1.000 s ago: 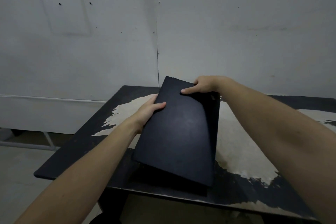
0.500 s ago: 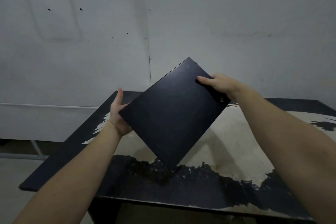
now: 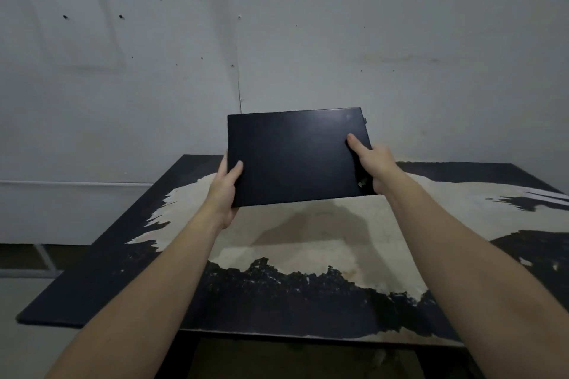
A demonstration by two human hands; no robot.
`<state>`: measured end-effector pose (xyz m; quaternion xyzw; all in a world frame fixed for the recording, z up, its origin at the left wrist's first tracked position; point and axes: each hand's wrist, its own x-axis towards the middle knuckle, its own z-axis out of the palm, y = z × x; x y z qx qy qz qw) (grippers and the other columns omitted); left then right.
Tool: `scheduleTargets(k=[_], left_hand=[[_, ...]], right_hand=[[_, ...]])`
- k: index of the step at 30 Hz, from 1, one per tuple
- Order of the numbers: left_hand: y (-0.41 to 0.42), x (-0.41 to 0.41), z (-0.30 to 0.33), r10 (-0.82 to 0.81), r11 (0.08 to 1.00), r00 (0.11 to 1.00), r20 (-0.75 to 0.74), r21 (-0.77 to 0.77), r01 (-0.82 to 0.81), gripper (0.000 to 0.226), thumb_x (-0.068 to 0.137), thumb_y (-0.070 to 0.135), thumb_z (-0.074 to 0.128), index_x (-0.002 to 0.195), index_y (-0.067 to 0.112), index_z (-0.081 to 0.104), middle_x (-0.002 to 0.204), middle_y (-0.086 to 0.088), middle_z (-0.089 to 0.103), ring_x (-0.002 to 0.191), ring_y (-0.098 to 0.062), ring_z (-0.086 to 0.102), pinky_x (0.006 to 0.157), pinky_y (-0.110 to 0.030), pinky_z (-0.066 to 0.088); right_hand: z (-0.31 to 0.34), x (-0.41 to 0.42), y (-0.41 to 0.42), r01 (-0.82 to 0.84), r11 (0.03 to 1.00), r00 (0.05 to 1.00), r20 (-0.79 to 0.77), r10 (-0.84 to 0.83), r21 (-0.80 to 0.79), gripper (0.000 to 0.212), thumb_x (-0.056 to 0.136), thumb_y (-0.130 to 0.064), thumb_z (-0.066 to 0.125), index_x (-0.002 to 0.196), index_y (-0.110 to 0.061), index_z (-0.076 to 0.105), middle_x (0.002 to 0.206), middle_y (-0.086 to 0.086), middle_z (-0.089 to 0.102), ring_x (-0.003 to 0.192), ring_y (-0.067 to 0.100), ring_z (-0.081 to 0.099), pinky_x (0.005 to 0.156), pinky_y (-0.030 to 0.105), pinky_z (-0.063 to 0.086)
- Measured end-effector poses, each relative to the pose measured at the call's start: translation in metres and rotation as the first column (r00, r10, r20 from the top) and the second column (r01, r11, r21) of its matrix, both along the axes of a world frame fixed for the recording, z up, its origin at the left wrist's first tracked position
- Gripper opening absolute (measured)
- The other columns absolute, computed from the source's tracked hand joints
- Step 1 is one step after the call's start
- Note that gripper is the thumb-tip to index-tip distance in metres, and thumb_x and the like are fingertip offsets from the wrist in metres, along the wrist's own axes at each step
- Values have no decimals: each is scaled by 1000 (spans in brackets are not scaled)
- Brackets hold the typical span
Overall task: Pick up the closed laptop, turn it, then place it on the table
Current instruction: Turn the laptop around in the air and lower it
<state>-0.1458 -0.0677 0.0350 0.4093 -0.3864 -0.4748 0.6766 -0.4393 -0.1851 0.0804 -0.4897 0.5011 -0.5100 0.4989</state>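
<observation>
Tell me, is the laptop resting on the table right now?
No, the laptop is held in the air above the table by the left hand and right hand.

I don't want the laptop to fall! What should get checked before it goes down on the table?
1. Left hand gripping the laptop at its left edge: ok.
2. Right hand gripping its right edge, thumb on top: ok.
3. Laptop closed: ok.
4. Laptop clear of the table, held in the air above it: ok.
5. Landing spot below free of things: ok.
6. Fingers underneath safe from pinching: cannot tell, they are hidden.
</observation>
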Motion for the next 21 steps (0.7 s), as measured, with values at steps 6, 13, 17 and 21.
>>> scheduleTargets(k=[6,13,17,21], left_hand=[[-6,-4,-6,47,998,995,85,38,-51,41,106,30,47,144,46,51,125,17,73,108,-10,72,75,-29,63],[-9,-13,-19,103,987,988,111,112,-115,43,106,29,50,148,31,42,132,6,66,110,-17,70,71,-31,64],[-9,-22,-28,113,975,984,141,176,-137,29,105,27,52,132,35,47,121,7,67,101,-16,69,55,-24,60],[-13,-27,-38,100,963,977,190,229,-143,34,105,27,52,138,30,46,119,7,67,101,-16,69,51,-22,59]], right_hand=[[-8,-6,3,57,998,997,-53,-56,15,40,83,-53,80,91,-15,72,88,0,75,75,17,71,49,22,50],[-29,-17,11,43,999,992,-120,-42,2,39,78,-42,86,99,-12,69,103,10,78,90,31,77,79,50,66],[-43,-27,22,54,998,981,-190,-47,33,65,70,-44,90,116,-7,62,110,11,74,95,32,76,83,55,64],[-59,-34,27,81,996,963,-262,-69,34,56,75,-41,89,113,-6,68,106,11,77,91,33,76,83,53,65]])
